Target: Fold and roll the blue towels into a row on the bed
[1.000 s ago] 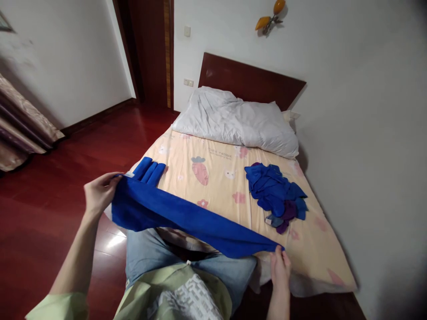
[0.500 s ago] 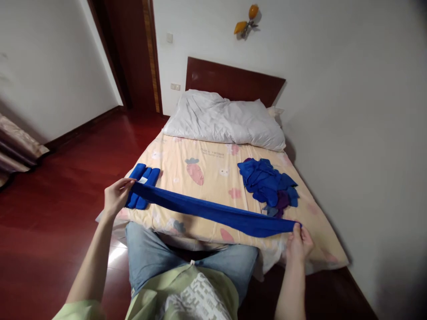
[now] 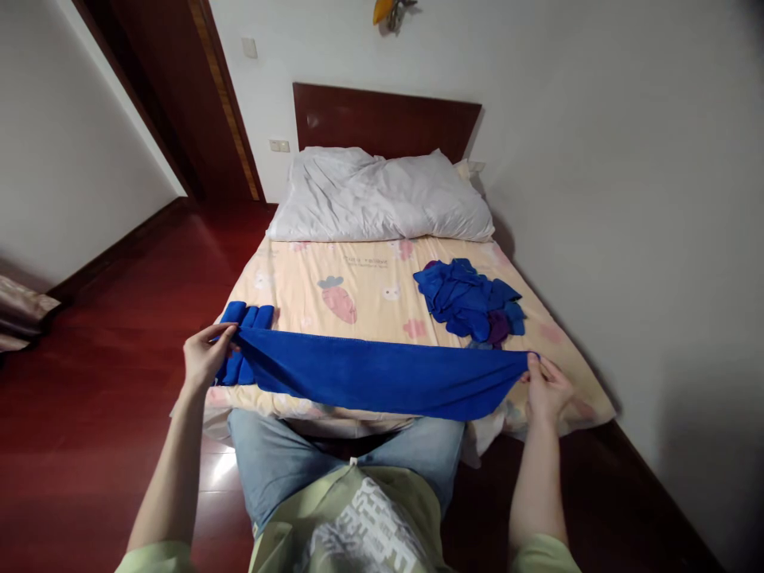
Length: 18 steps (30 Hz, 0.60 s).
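A long blue cloth (image 3: 382,376) is stretched sideways above the near end of the bed. My left hand (image 3: 206,354) pinches its left corner, and my right hand (image 3: 546,386) pinches the right one. The cloth's lower edge hangs in a shallow sag. Behind its left end lie several rolled or folded blue cloths (image 3: 234,313), partly hidden by it. Farther back on the right is a crumpled pile of blue cloths (image 3: 465,298), with a bit of purple among them.
The bed (image 3: 298,278) has a cream patterned sheet. White bedding (image 3: 382,199) lies by the dark red headboard (image 3: 387,119). A wall stands close on the right, and a dark red floor (image 3: 119,318) is at the left.
The cloth has opened from a narrow strip into a broader, more level band. My right hand has risen with its end. The camera view has shifted slightly.
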{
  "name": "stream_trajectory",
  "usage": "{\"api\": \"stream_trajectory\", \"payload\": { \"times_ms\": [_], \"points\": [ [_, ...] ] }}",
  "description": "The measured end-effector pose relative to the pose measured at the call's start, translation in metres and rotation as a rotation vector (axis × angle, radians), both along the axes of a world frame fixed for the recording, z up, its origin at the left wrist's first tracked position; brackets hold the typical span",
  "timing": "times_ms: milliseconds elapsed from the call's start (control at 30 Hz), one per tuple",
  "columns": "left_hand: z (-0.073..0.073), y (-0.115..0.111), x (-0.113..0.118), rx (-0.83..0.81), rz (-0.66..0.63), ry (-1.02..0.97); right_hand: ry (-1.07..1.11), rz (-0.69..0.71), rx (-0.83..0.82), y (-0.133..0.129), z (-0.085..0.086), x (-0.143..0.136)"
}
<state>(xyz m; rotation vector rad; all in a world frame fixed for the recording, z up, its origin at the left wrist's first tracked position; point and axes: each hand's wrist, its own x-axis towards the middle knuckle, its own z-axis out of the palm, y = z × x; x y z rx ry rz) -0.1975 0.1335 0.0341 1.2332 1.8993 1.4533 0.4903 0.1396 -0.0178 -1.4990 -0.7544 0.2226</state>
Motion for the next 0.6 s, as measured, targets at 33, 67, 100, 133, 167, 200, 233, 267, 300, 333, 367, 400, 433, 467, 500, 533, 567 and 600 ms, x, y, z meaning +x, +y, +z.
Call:
{"api": "stream_trajectory", "payload": {
  "times_ms": [33,67,100,133,167,200,233,267,300,333,367,400,433,467,500,533,567,600],
  "points": [
    [-0.006,0.011,0.002,-0.028,-0.006,-0.018,0.048,0.032,-0.02,0.01,-0.008,0.0],
    [-0.013,0.022,0.005,-0.053,-0.018,-0.041,0.09,0.071,-0.042,0.021,-0.017,-0.001],
    [-0.021,0.033,0.008,-0.076,-0.03,-0.071,0.13,0.108,-0.062,0.032,-0.027,-0.001],
    [-0.03,0.045,0.012,-0.096,-0.039,-0.104,0.168,0.137,-0.077,0.043,-0.038,-0.002],
    [-0.041,0.057,0.015,-0.116,-0.043,-0.138,0.207,0.157,-0.088,0.055,-0.049,-0.003],
    [-0.052,0.068,0.018,-0.139,-0.038,-0.166,0.245,0.171,-0.096,0.066,-0.06,-0.004],
    [-0.063,0.08,0.021,-0.169,-0.034,-0.186,0.283,0.179,-0.103,0.077,-0.071,-0.005],
    [-0.075,0.091,0.024,-0.203,-0.03,-0.194,0.317,0.183,-0.112,0.087,-0.081,-0.007],
    [-0.086,0.101,0.027,-0.239,-0.025,-0.194,0.343,0.185,-0.123,0.096,-0.092,-0.008],
    [-0.096,0.111,0.03,-0.276,-0.023,-0.189,0.36,0.186,-0.142,0.105,-0.101,-0.01],
    [-0.105,0.119,0.033,-0.31,-0.016,-0.18,0.367,0.188,-0.166,0.113,-0.11,-0.013],
    [-0.113,0.128,0.035,-0.345,-0.004,-0.169,0.37,0.189,-0.194,0.121,-0.119,-0.015],
    [-0.121,0.135,0.037,-0.375,0.012,-0.158,0.374,0.188,-0.223,0.128,-0.126,-0.017],
    [-0.127,0.142,0.038,-0.399,0.03,-0.148,0.381,0.182,-0.247,0.135,-0.134,-0.019],
    [-0.134,0.148,0.038,-0.414,0.048,-0.14,0.392,0.171,-0.267,0.141,-0.141,-0.02],
    [-0.139,0.154,0.038,-0.423,0.064,-0.133,0.407,0.159,-0.28,0.147,-0.147,-0.021],
    [-0.144,0.159,0.037,-0.427,0.078,-0.13,0.421,0.149,-0.289,0.152,-0.153,-0.021],
    [-0.149,0.164,0.035,-0.429,0.087,-0.13,0.435,0.142,-0.299,0.157,-0.159,-0.02]
  ]
}}
